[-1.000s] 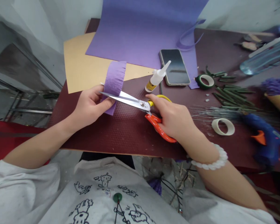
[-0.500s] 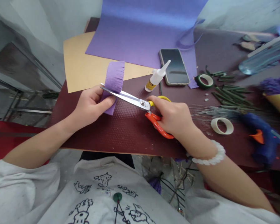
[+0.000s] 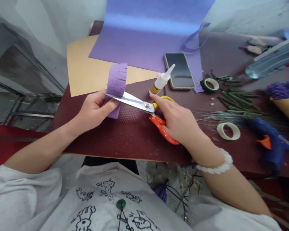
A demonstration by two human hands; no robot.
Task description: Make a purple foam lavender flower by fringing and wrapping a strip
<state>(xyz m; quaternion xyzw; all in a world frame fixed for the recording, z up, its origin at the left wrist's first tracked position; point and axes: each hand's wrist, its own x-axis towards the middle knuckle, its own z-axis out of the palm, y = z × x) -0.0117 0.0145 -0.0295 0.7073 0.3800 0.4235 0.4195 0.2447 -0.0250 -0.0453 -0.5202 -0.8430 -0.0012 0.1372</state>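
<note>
My left hand (image 3: 96, 107) pinches a strip of purple crepe paper (image 3: 117, 78) between thumb and fingers. Short slits make a fringe along the strip's right edge. My right hand (image 3: 177, 117) grips scissors (image 3: 135, 103) with one yellow and one red handle. Their blades are parted and lie across the strip, just above my left thumb; the tip reaches past its left edge. My right index finger is stretched along the yellow handle, near the foot of a small white glue bottle (image 3: 161, 81).
Behind lie a purple sheet (image 3: 139, 45), tan paper (image 3: 84, 70) and a phone (image 3: 179, 70). To the right are green tape (image 3: 210, 85), cut green stems (image 3: 238, 99), thin wires (image 3: 214, 117), white tape (image 3: 228, 131) and a blue glue gun (image 3: 276, 144).
My right index finger has straightened forward off the yellow handle loop toward the glue bottle. The scissors and purple strip have barely shifted.
</note>
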